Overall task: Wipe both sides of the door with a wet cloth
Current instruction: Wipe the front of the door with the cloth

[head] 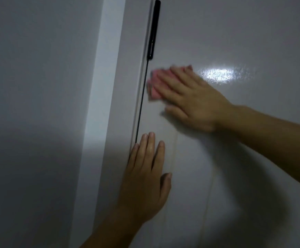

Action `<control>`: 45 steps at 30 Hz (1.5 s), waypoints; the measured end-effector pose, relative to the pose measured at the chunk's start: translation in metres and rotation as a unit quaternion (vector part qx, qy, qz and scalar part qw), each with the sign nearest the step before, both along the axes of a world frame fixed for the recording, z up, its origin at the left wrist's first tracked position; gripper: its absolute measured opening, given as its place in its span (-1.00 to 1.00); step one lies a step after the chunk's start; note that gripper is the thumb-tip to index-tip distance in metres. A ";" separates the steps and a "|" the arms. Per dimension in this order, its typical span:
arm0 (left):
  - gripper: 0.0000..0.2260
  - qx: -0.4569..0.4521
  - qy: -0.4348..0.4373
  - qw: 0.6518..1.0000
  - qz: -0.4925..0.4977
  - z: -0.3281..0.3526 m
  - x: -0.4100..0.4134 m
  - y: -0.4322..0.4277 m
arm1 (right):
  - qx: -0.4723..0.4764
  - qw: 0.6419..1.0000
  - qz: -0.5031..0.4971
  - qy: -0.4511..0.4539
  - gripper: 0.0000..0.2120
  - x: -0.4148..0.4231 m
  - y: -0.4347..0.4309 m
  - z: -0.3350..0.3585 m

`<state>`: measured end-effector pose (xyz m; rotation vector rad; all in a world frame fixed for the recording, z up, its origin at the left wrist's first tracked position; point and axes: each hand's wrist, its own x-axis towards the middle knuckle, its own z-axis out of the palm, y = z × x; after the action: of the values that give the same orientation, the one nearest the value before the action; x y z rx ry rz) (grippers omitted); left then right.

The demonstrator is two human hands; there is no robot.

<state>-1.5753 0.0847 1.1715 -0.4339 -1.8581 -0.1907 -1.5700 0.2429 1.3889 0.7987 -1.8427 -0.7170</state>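
Left hand, nearest the lens, lies flat against a glossy white door. Its forearm rises from the lower edge of the view, and its grip is apart, with fingers straight and pointing up and nothing held. The little finger sits on the dark seam between the door and the white door frame. The thumb rests just beside a faint vertical groove in the door panel.

Higher up, the right hand reaches in from the right edge and presses a pink cloth flat against the door. Its grip is spread too, the fingers extended over the cloth rather than curled round it. The cloth shows past the fingertips on the left, close to the seam, and both the hand and the cloth are blurred.

A long black fitting runs along the seam above the cloth, and its lower end stops a little short of the cloth. To the right of the right hand's fingertips, a bright patch of reflected light gleams on the door's surface.

Left of the frame stands a plain grey wall, dim in its lower half. Soft shadows of both arms fall on the door below the right forearm.
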 end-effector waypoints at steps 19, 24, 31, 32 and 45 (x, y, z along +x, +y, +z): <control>-0.35 0.026 -0.023 0.999 0.005 0.003 0.008 0.011 | 0.010 1.000 0.005 0.016 -0.36 0.011 0.067 -0.102; -0.38 0.019 -0.019 1.000 0.002 0.007 0.013 0.010 | -0.022 1.000 -0.007 0.018 -0.38 0.018 0.092 -0.087; -0.39 -0.029 0.010 1.000 0.002 0.016 0.016 0.043 | -0.074 0.997 -0.025 0.016 -0.34 0.024 0.128 -0.135; -0.39 -0.043 0.011 0.999 -0.002 0.016 0.016 0.047 | -0.055 0.998 -0.027 0.004 -0.35 0.028 0.139 -0.150; -0.39 -0.057 0.028 0.997 0.031 0.021 0.019 0.113 | -0.163 0.985 -0.056 -0.010 -0.34 0.043 0.219 -0.182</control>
<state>-1.5564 0.1982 1.1923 -0.4542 -1.8295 -0.0300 -1.5273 0.4618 1.2073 0.4948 -1.9680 -0.4601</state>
